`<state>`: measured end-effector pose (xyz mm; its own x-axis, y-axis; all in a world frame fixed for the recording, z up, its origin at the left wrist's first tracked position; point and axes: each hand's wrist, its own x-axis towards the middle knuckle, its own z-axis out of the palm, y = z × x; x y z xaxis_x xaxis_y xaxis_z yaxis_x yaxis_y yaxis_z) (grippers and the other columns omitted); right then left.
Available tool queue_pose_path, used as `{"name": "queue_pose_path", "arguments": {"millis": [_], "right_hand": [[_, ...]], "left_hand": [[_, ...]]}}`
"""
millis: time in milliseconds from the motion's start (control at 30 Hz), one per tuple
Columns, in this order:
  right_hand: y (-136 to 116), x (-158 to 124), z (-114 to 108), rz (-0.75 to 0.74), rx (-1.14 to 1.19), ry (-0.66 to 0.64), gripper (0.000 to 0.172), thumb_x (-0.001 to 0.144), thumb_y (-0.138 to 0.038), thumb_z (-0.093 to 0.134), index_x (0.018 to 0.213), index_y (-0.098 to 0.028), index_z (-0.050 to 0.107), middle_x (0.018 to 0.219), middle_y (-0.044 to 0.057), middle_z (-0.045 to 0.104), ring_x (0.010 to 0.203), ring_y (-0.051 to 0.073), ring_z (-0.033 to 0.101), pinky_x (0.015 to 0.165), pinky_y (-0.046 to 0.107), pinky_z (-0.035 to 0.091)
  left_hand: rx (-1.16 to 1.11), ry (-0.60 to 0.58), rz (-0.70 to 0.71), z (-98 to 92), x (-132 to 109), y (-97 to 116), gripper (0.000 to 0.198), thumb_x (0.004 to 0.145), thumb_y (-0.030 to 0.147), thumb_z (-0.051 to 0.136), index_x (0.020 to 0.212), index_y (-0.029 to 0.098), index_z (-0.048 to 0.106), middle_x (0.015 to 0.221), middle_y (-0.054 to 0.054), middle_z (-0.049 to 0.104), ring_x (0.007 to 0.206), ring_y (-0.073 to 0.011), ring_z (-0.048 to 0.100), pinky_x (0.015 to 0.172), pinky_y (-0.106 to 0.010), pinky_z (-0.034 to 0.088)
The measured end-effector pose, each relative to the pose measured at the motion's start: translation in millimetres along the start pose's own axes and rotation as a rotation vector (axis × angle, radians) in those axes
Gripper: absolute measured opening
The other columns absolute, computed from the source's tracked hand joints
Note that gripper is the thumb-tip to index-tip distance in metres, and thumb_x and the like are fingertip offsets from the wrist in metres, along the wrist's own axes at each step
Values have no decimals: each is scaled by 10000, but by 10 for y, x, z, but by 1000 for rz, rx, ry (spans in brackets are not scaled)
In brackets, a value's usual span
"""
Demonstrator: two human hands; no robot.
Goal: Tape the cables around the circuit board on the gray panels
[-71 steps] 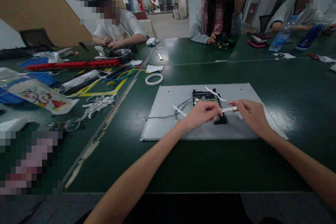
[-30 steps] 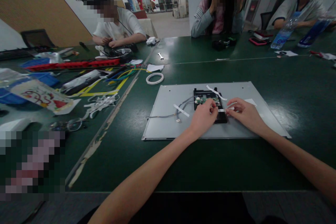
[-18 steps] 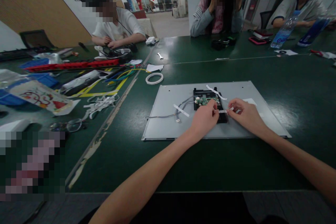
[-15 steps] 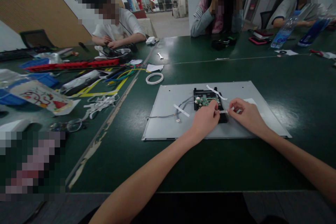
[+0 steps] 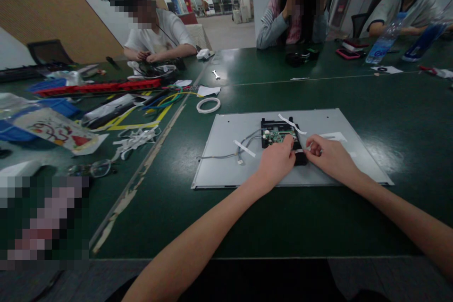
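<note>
A grey flat panel [image 5: 226, 174] lies on the table in front of me, with a black bracket [image 5: 300, 159] on it carrying a green circuit board [image 5: 278, 137]. My left hand [image 5: 276, 160] is closed at the lower edge of the board, pinching one end of a short white tape strip [image 5: 299, 151]. At the strip's other end, the fingers of my right hand [image 5: 329, 155] are curled together by the bracket's right side. Another piece of tape [image 5: 292, 124] crosses the bracket's top right corner. Grey cables [image 5: 226, 156] run left from the board, under a further tape piece [image 5: 245, 148].
A roll of white tape [image 5: 208, 105] and a small wrench [image 5: 216, 75] lie beyond the panel. On the left are glasses [image 5: 101, 168], tangled white strips [image 5: 136, 140] and a red rail [image 5: 99, 88]. Bottles [image 5: 384, 42] stand at the far right. Several people sit across the table.
My right hand has shifted slightly left and down, closer to the bracket, and less of the tape strip shows between my hands. My left hand stays almost in place.
</note>
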<state>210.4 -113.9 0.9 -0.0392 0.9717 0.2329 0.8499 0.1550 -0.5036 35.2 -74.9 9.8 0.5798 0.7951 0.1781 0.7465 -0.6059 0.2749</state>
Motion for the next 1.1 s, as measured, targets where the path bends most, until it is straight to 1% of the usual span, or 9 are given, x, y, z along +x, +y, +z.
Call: {"name": "queue_pose_path", "arguments": {"millis": [167,433,500,600,667,800,900,967,1100], "right_hand": [[37,6,-32,3,-135,-43,134,794,-303,533,893,-212,538,606,-37,567,559,138,531,548,237,315],[135,14,-124,31,-309,-8,79,767,-218,519,840,-211,549,611,-21,561,586,157,524,539,253,295],[198,43,-111,3,-236,31,166,765,-225,532,927,-204,559,676,-11,579,604,152,532,567,259,342],[272,113,-91,-101,-130,88,398,783,-231,536,1177,-195,503,899,35,598,692,151,563,634,273,413],[286,171,-80,-172,-130,102,450,801,-230,531,1247,-206,475,1026,62,574,776,165,578,668,284,437],[253,284,-51,-265,-234,98,311,842,-221,510,1146,-215,574,1109,61,562,890,195,578,712,304,455],[223,360,-61,-340,-286,95,194,870,-208,490,988,-193,644,1042,48,611,872,190,587,737,310,455],[207,406,-106,-378,-294,157,173,877,-207,494,922,-176,658,983,46,638,868,193,590,765,319,451],[166,470,-248,-364,-205,430,160,878,-230,519,923,-170,660,936,42,653,881,183,593,813,318,446]], "left_hand": [[50,-28,-23,-101,43,-70,196,827,297,483,969,176,543,759,-50,631,705,-206,605,561,-270,392],[147,-90,72,-205,61,-138,192,815,277,456,847,169,612,713,-55,621,653,-199,584,563,-276,391],[141,-102,79,-200,70,-142,194,810,271,456,825,167,619,716,-55,622,650,-192,580,564,-272,393],[132,-130,80,-208,82,-151,197,803,262,462,792,159,629,709,-60,625,647,-186,577,568,-270,397],[131,-148,72,-229,85,-160,193,791,257,475,775,153,637,701,-66,626,650,-188,578,577,-275,403],[122,-162,54,-273,77,-183,192,781,267,494,751,154,646,687,-66,628,654,-186,579,582,-272,408],[118,-157,56,-284,70,-193,193,785,270,497,749,159,651,690,-60,636,651,-184,583,580,-270,410],[120,-165,52,-285,70,-194,181,779,266,509,760,163,657,694,-60,641,650,-187,588,575,-272,413],[118,-194,30,-294,69,-188,169,773,263,527,774,170,668,709,-60,649,665,-193,598,576,-272,419]]}}
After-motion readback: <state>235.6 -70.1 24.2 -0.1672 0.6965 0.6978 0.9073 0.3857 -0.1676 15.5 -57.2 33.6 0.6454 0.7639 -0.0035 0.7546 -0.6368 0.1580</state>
